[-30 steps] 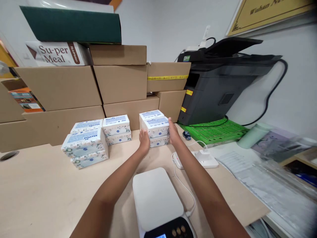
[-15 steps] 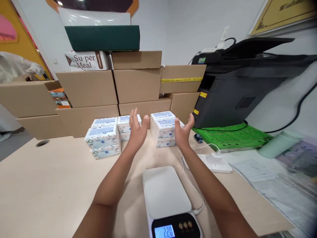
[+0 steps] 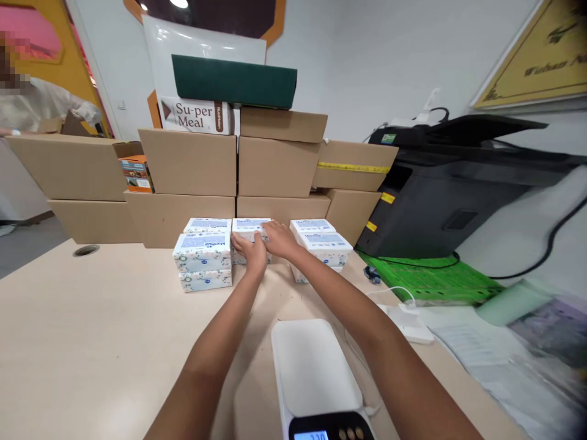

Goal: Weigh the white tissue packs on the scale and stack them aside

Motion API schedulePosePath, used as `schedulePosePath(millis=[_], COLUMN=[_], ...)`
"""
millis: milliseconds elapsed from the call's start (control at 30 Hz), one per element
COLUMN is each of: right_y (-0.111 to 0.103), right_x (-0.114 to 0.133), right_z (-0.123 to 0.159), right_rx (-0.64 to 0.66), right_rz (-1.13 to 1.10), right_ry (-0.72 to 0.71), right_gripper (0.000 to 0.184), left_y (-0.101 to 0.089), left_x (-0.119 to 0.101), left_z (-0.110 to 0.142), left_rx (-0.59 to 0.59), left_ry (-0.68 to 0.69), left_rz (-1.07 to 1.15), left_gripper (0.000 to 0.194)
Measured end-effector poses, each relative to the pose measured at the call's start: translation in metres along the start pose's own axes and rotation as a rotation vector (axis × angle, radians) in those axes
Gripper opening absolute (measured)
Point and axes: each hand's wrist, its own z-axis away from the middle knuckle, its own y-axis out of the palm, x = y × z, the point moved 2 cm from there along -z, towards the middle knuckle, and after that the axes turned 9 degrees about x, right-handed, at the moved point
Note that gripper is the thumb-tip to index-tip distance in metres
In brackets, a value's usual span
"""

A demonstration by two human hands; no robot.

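Tissue packs (image 3: 250, 223), "Manhua", white with floral sides: middle stack, two high, on the bench (image 3: 114, 330), before a wall of brown cartons (image 3: 279, 165).

Left hand (image 3: 250, 250): at the front of the middle stack, fingers against the upper pack.

Right hand (image 3: 280, 239): at the same stack's right side, fingertips at the upper pack's edge. Firmness of either grip: not discernible, the hands covering the contact.

Left group of packs (image 3: 202, 245): two stacks, one behind the other, just beside the middle stack.

Right group of packs (image 3: 329, 247): likewise, partly hidden by the right forearm.

White scale (image 3: 316, 366): nearest the viewer, bare platform, lit display cut off below.

Dark grey printer (image 3: 440, 195): right, above a green plastic crate (image 3: 426, 284).
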Motion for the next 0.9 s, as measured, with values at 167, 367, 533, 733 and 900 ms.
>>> schedulePosePath(millis=[167,367,533,733,900], right_y=[-0.001,-0.005,-0.006,0.003,0.003], right_x=[0.006,-0.012,-0.013,-0.007,-0.01], right_z=[-0.026,-0.025,-0.022,-0.015,-0.008], right_rx=[0.176,0.215,0.187,0.125,0.035], right_rz=[0.259,0.32,0.26,0.078,-0.281], right_ry=[-0.034,0.004,0.049,0.087,0.181], right_gripper=[0.035,0.034,0.027,0.03,0.037], left_y=[0.005,0.011,0.008,-0.02,-0.021], left_x=[0.01,0.007,-0.003,0.002,0.005], left_z=[0.005,0.013,0.012,-0.006,-0.004], left_rx=[-0.073,-0.033,0.01,0.055,0.072], left_ry=[-0.07,-0.072,-0.004,0.025,0.015], left_rz=[0.072,0.057,0.044,0.019,0.008], left_gripper=[0.087,0.086,0.086,0.085,0.079])
